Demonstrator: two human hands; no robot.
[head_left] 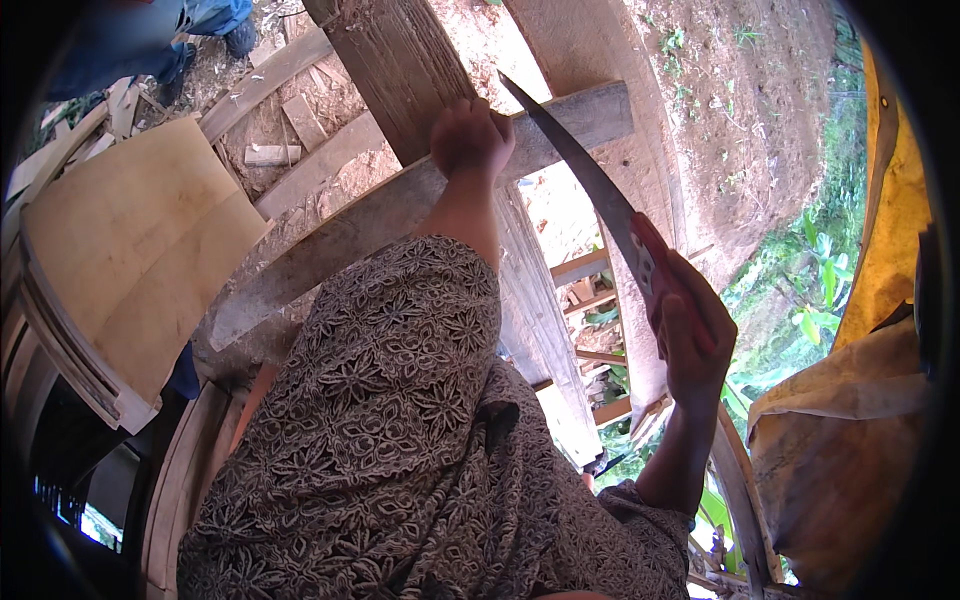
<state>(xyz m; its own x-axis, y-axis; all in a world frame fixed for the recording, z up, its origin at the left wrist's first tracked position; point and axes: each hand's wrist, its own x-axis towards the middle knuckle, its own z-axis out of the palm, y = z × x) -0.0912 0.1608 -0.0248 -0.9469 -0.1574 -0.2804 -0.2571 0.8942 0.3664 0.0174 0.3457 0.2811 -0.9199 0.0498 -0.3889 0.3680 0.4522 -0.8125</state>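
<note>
"Patterned clothing [400, 400] fills the bottom of the head view, closest to the lens. So where's the saw [590, 175] at, and how far along is this?"

"Up right of centre, tip pointing away, blade crossing in front of the crossbeam [340, 235] from this angle. Right hand [695, 335] has its fingers wrapped round the red handle [648, 240]. Left hand [472, 138] has its fingers curled up at the edge of the wide plank [395, 70], tbh can't tell if they're clamping it or just leaning."

"Any cutting done?"

"No cut I can make out on plank or beam, and can't tell if the blade touches wood. I'd call it set-up stage, sawing probably all left to do."

"Brand, label?"

"Pale marks on the handle, too small to read. Nothing legible elsewhere."
</note>
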